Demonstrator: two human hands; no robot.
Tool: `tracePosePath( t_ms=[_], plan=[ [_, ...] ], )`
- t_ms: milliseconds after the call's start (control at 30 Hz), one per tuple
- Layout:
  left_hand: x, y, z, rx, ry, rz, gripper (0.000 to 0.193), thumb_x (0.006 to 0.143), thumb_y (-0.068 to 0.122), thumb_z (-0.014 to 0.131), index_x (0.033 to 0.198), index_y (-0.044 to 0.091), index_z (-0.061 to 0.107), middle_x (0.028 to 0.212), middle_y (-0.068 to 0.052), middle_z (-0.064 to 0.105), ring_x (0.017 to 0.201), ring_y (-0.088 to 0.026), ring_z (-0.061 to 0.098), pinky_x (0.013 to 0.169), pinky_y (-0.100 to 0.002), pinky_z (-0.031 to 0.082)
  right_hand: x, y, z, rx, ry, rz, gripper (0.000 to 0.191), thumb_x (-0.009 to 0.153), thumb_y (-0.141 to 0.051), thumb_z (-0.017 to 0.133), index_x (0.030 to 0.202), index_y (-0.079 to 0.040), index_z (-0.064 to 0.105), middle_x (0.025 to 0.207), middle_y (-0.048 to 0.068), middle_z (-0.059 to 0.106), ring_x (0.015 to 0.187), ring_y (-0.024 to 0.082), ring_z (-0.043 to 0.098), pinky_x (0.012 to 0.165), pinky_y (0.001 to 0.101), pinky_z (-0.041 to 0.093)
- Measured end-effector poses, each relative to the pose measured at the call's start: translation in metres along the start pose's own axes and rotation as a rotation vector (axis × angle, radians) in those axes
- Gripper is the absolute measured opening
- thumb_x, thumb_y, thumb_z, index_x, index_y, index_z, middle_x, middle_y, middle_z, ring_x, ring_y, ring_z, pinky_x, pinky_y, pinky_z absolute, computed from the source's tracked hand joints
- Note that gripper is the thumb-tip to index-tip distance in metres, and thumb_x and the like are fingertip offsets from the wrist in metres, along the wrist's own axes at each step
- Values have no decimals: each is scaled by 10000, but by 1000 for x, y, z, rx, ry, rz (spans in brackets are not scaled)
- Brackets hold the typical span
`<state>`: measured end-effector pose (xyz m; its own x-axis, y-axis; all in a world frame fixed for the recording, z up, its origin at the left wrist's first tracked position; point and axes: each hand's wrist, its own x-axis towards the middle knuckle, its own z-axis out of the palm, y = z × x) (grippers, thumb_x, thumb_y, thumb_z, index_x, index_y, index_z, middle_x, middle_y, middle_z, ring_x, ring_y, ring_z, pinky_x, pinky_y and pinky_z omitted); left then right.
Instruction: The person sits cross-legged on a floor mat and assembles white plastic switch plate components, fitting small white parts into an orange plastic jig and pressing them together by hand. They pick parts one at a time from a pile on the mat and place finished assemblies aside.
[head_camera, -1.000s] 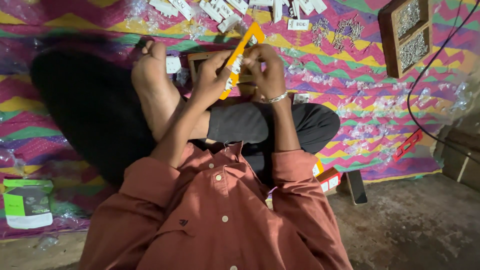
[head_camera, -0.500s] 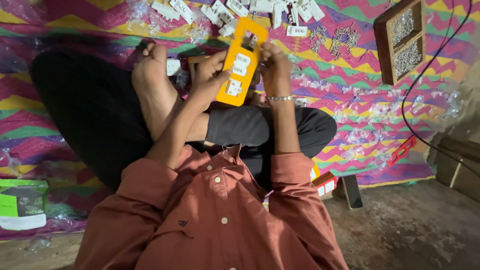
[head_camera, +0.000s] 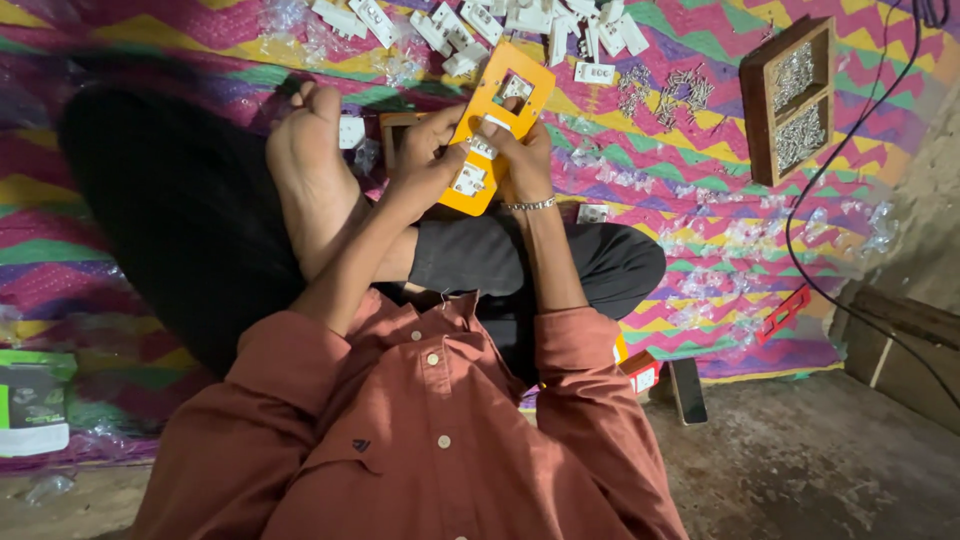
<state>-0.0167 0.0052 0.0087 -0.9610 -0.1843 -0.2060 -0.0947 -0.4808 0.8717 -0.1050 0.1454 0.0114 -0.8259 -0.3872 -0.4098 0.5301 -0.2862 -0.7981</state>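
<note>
Zigzag-patterned mat (head_camera: 700, 215) in pink, green and yellow, loose white switch parts (head_camera: 470, 25) scattered along its far edge, small heap of screws (head_camera: 665, 90), two-compartment wooden box (head_camera: 790, 100) of screws, black cable (head_camera: 850, 200), dark phone (head_camera: 688, 390) on the bare floor, green and white packet (head_camera: 32, 400).

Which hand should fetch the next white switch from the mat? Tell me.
Right, probably. The right hand sits nearest a loose switch, while the left hand grips the orange plate from below.

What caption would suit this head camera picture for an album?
Seated cross-legged on a zigzag mat, both hands hold an orange plate fitted with white switches.
</note>
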Motion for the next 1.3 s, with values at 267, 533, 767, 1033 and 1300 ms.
tracePosePath(
  t_ms=[267, 533, 767, 1033, 1300],
  plan=[
    [-3, -6, 0, 227, 37, 194, 538, 969, -117, 562, 1497, -73, 468, 1400, -182, 659, 1273, -153, 625, 1038, -254, 483, -1, 6, 8, -98, 71, -60, 288, 869, 82, 754, 1117, 37, 614, 1006, 96, 709, 858, 178, 693, 777, 339, 576],
    [-6, 7, 3, 276, 65, 102, 521, 966, -83, 566, 1479, -73, 478, 1253, -121, 728, 1024, -52, 619, 836, -210, 516, -3, 0, 17, -113, 83, 7, 332, 866, 48, 751, 1151, 20, 582, 1007, 107, 715, 846, 185, 712, 757, 351, 592],
    [-12, -2, 0, 188, 53, -40, 517, 986, -31, 568, 1499, -52, 501, 1023, -50, 698, 814, -44, 553, 681, -210, 486, -3, 5, 9, -133, 65, 80, 307, 896, 24, 750, 1164, 41, 603, 1019, 123, 724, 853, 208, 714, 753, 365, 595],
    [-2, -13, -13, -372, 61, -226, 446, 1047, 186, 602, 1371, -119, 636, 1140, -109, 737, 973, -176, 689, 810, -298, 559, -4, 10, 0, 143, -215, 60, 352, 960, -148, 721, 1226, 14, 556, 1041, 120, 704, 903, 224, 718, 793, 392, 609],
    [11, -12, -8, -498, 38, -291, 656, 1014, 434, 545, 1600, 243, 320, 1412, -49, 576, 1217, -189, 605, 941, -354, 534, 13, 24, 9, -418, -112, -84, 466, 977, -279, 715, 1300, 20, 562, 1088, 47, 701, 941, 100, 679, 837, 272, 580]
  ],
)
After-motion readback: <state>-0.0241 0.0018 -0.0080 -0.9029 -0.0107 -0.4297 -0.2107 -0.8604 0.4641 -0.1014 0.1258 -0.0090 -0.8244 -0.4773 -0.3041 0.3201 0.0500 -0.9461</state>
